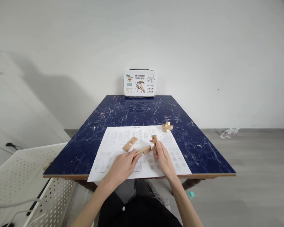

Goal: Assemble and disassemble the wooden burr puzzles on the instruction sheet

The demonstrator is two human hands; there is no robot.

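My left hand is closed on one end of a notched wooden puzzle piece, which points up to the right over the paper. In my right hand another wooden puzzle piece marked "2" is gripped and tilted upright. The two held pieces are close, apart as far as I can see. A third notched wooden piece lies on the printed instruction sheet, just beyond my left hand. At the sheet's far right corner sits an assembled wooden burr puzzle.
The blue marbled table reaches back to the wall, where a white printed case stands. Left of the table is a white perforated basket with cables. A clear plastic bottle lies on the floor at right.
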